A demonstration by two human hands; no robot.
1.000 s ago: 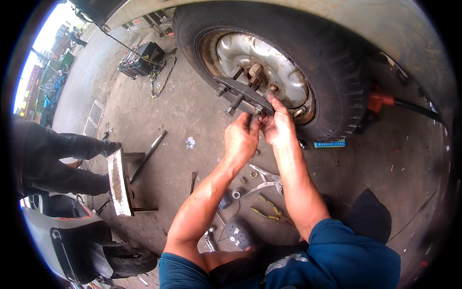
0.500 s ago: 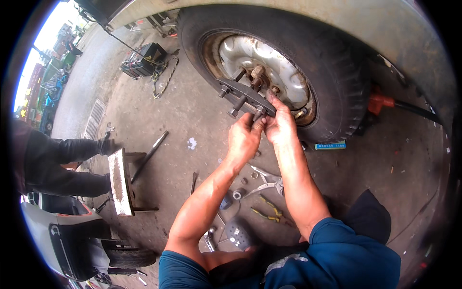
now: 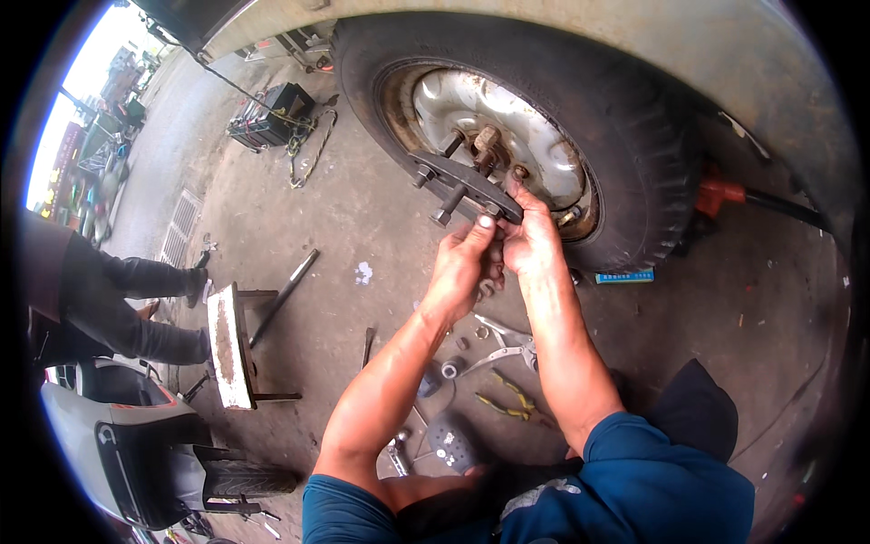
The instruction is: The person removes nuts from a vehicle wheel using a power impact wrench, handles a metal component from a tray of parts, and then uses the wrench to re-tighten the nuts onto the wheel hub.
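Note:
A dark metal puller plate (image 3: 471, 181) with several bolts through it sits against the hub of a silver, rusty-edged wheel (image 3: 544, 145) inside a black tyre (image 3: 634, 136). My left hand (image 3: 460, 265) is closed around the bolt (image 3: 492, 209) at the plate's near right end, its thumb pressed by the bolt head. Beside it, my right hand (image 3: 531, 240) grips that same end of the plate, with the thumb up near a wheel stud (image 3: 520, 170). The fingers beneath the plate are partly hidden. A longer middle bolt (image 3: 449, 207) sticks out toward me.
Yellow-handled pliers (image 3: 509, 396), locking pliers (image 3: 507, 349) and a socket (image 3: 449, 369) lie on the floor below my arms. A white-topped stool (image 3: 230, 346), a metal bar (image 3: 285, 295) and a standing person's legs (image 3: 145, 308) are at left. Farther off sits a battery (image 3: 272, 115).
My left hand has shifted its grip on the bolt; its thumb now lies up against the bolt head and its fingers curl below. My right hand stays at the plate's end.

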